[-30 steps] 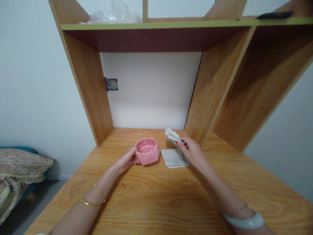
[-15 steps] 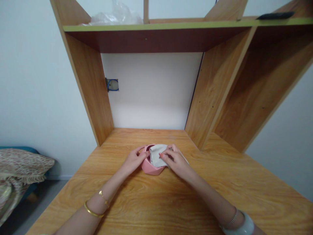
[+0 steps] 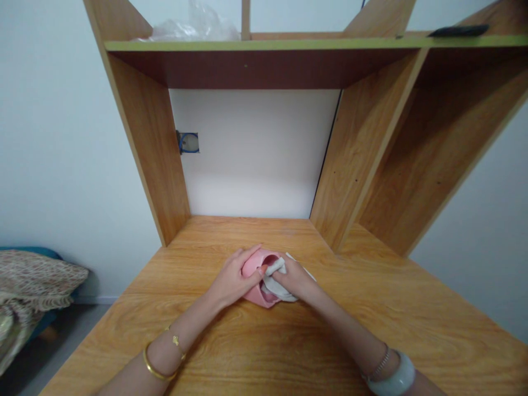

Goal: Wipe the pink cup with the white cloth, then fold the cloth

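A pink faceted bowl-like container is tipped on its side on the wooden desk, its opening turned to the right. My left hand grips it from the left, thumb at the rim and fingers over its far side. My right hand pinches a pale grey-white cloth at the container's mouth. Part of the cloth reaches inside, and the rest spreads under and behind the right hand. The right fingertips are partly hidden by the cloth and the rim.
Wooden desk lies beneath both hands, with upright panels around its back. Above runs a shelf holding a clear plastic bag and a dark flat object. A patterned blanket lies at far left.
The container has tipped from roughly upright onto its side, mouth to the right. My left hand has shifted over its far side; my right hand has pushed the bunched cloth into the opening.
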`<action>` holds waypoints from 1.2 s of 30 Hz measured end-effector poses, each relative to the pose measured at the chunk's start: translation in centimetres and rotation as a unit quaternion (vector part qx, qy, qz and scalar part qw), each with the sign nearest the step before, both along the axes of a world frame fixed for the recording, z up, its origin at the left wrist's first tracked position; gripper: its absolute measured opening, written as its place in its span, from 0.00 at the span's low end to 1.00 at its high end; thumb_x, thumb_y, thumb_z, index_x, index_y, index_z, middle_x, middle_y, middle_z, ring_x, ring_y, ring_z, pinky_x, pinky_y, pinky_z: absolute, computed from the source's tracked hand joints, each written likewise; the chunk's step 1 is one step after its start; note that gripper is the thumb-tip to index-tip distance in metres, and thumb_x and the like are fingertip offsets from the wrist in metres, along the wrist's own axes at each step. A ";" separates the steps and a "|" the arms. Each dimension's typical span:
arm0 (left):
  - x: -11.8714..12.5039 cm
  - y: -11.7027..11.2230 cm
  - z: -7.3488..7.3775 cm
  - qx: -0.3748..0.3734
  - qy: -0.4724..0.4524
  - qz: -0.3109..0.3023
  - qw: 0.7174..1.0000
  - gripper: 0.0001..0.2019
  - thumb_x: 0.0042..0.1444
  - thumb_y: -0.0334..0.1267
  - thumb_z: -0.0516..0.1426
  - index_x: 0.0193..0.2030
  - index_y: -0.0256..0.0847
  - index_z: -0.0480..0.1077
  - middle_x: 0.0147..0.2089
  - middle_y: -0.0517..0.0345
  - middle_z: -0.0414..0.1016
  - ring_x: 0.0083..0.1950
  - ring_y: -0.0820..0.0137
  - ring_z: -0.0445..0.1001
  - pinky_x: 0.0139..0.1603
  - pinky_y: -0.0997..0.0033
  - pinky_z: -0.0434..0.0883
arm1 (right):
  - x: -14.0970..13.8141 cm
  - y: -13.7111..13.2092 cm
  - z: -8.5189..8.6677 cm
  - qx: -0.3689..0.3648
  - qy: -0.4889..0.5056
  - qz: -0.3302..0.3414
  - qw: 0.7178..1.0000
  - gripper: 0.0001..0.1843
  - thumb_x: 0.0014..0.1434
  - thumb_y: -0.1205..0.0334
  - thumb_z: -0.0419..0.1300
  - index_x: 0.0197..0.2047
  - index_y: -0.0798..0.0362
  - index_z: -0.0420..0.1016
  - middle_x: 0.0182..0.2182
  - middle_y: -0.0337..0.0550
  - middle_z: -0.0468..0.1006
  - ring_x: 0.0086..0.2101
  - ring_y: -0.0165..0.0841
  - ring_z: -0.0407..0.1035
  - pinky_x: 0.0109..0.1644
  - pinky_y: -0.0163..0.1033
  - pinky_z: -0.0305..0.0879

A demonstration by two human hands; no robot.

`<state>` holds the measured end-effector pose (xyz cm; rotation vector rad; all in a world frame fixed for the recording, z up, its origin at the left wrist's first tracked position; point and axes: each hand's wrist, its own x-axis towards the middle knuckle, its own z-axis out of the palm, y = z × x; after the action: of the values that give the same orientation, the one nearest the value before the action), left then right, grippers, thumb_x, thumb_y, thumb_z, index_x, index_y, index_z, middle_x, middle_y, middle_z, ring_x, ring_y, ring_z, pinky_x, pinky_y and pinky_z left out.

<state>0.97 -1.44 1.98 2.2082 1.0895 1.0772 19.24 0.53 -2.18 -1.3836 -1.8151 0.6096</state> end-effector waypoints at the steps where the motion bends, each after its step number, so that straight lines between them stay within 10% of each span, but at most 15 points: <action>1: -0.2 0.1 -0.1 0.001 -0.005 -0.004 1.000 0.24 0.54 0.46 0.53 0.56 0.38 0.61 0.46 0.50 0.70 0.47 0.63 0.67 0.50 0.63 0.63 | 0.0 0.1 0.0 0.005 0.006 -0.006 1.000 0.22 0.44 0.66 0.57 0.46 0.52 0.68 0.40 0.45 0.75 0.41 0.38 0.68 0.45 0.41 0.62; 11: 1.2 -0.5 -2.1 -0.141 -0.123 -0.064 0.980 0.46 0.50 0.49 0.57 0.64 0.40 0.29 0.45 0.49 0.68 0.31 0.71 0.70 0.33 0.70 0.68 | 0.2 0.9 -0.3 0.053 0.170 -0.036 0.983 0.18 0.49 0.64 0.51 0.45 0.55 0.66 0.40 0.47 0.74 0.41 0.36 0.68 0.47 0.44 0.62; 18: 1.4 -1.2 -1.4 -0.104 -0.127 -0.008 0.986 0.38 0.50 0.44 0.57 0.62 0.39 0.39 0.39 0.55 0.69 0.28 0.73 0.69 0.29 0.75 0.68 | -0.9 -0.3 1.8 -0.020 0.253 0.069 0.965 0.21 0.44 0.62 0.58 0.44 0.54 0.65 0.37 0.44 0.75 0.36 0.35 0.70 0.39 0.41 0.67; 21: 1.1 -1.5 -0.7 -0.077 -0.069 0.014 0.995 0.39 0.48 0.44 0.58 0.62 0.40 0.42 0.38 0.56 0.70 0.26 0.74 0.68 0.27 0.75 0.67 | -0.3 -0.4 2.1 -0.085 0.230 0.082 0.966 0.20 0.42 0.61 0.60 0.41 0.54 0.67 0.33 0.43 0.76 0.31 0.34 0.71 0.34 0.39 0.67; 28: 1.5 -1.9 -0.5 -0.057 -0.025 0.035 0.997 0.40 0.46 0.45 0.59 0.63 0.41 0.43 0.40 0.55 0.71 0.34 0.68 0.71 0.36 0.70 0.68 | 1.1 -0.3 2.9 -0.001 0.056 -0.141 0.988 0.48 0.37 0.58 0.65 0.59 0.56 0.48 0.31 0.44 0.75 0.31 0.38 0.70 0.33 0.40 0.65; 36: 1.3 -1.8 -0.7 -0.061 -0.008 0.044 0.997 0.39 0.44 0.44 0.59 0.62 0.41 0.47 0.45 0.53 0.71 0.41 0.63 0.71 0.40 0.68 0.67 | 0.9 -2.0 4.6 0.121 -0.077 -0.159 0.977 0.42 0.48 0.61 0.56 0.63 0.52 0.39 0.21 0.36 0.69 0.23 0.36 0.67 0.29 0.38 0.61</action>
<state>2.29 -3.24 1.29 2.0698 1.2227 1.0353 20.10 -1.44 2.38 -1.5398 -1.6696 0.1126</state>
